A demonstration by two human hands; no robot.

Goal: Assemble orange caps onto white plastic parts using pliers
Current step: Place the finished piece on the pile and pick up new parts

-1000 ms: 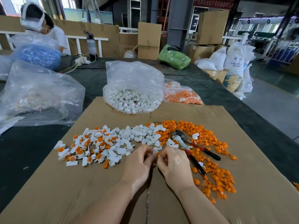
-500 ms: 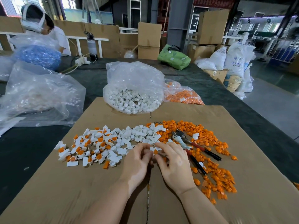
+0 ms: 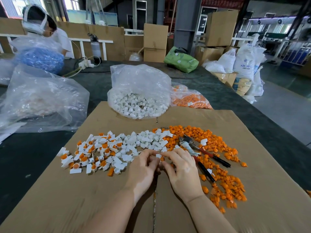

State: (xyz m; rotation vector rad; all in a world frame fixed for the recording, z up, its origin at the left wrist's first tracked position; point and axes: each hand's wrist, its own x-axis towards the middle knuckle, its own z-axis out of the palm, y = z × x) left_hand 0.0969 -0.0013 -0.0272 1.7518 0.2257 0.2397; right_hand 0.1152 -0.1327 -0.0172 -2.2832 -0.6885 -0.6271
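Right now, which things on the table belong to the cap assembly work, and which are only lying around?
For the job: white part and orange cap pinched between left hand and right hand; white pile; orange pile; pliers.

Lying about: green bag; blue bag; bottle; power strip.

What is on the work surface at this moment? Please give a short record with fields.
surface: cardboard sheet on a dark table
left hand: pinches a white part
right hand: pinches an orange cap against that part
pliers: lying right of the hands, untouched
loose white parts: centre of the sheet
loose orange caps: right side
assembled pieces: left side
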